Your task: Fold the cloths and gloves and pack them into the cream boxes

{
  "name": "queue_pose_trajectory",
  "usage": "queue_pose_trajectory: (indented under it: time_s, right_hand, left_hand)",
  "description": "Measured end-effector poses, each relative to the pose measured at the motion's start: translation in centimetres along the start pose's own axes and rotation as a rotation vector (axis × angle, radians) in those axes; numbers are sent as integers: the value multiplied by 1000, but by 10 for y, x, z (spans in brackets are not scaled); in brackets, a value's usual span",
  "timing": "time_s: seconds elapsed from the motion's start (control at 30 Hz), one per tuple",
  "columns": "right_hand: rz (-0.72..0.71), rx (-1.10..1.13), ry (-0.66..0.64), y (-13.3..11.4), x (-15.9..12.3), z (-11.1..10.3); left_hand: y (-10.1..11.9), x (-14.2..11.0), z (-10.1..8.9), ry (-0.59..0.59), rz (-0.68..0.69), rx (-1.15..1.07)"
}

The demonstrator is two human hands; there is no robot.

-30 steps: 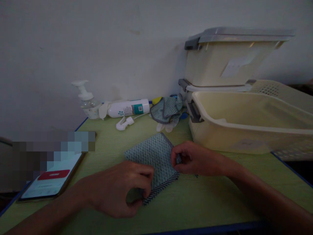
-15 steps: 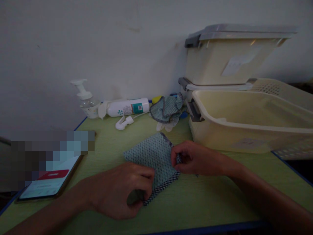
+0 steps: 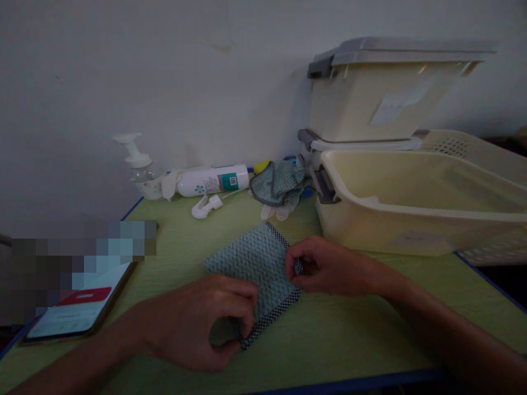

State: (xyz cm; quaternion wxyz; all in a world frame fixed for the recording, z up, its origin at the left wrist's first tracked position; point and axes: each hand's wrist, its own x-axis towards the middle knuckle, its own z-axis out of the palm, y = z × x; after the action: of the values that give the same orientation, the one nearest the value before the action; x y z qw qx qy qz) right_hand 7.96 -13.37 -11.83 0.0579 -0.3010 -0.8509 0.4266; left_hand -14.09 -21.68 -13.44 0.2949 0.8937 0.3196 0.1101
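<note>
A blue-green cleaning cloth (image 3: 263, 274) with a black-and-white checked border lies on the table, apparently folded, with one corner pointing left. My left hand (image 3: 201, 321) is over its near left side, thumb and fingers curled in a pinch at the near corner. At the right edge my right hand (image 3: 323, 266) pinches the checked border between thumb and fingers. The fingertips of both hands are partly hidden. Behind, against the wall, a second crumpled cloth (image 3: 278, 184) of the same kind rests on a whitish glove (image 3: 280, 212).
A phone (image 3: 69, 315) lies at the left edge of the green table (image 3: 349, 340). At the back are a pump bottle (image 3: 144, 175), a white bottle on its side (image 3: 209, 180) and a white spray head (image 3: 206, 207). An open cream bin (image 3: 379, 230) and a lidded box (image 3: 362, 104) stand right.
The camera view has shifted slightly, so everything sits a little further left. Both hands keep nearly the same hold on the cloth.
</note>
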Motion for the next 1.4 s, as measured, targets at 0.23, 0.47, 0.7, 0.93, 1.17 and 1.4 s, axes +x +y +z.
queue_pose_trajectory:
  time_s: [0.23, 0.47, 0.7, 0.93, 1.17, 1.4]
  right_hand:
    - [4, -4, -12, 1, 0, 0]
    - [3, -25, -16, 1, 0, 0]
    - [-23, -70, 55, 1, 0, 0]
    - [7, -121, 92, 1, 0, 1]
    - [14, -205, 144, -1, 2, 5]
    - [5, -240, 138, 3, 2, 6]
  left_hand:
    - [-1, 2, 2, -36, -12, 14]
    - [3, 2, 0, -105, -62, -6]
    - [4, 6, -3, -118, -60, 35]
    - [3, 7, 1, -91, -58, 46]
    - [4, 8, 4, -48, -108, 97]
    - [-2, 11, 9, -5, -138, 144]
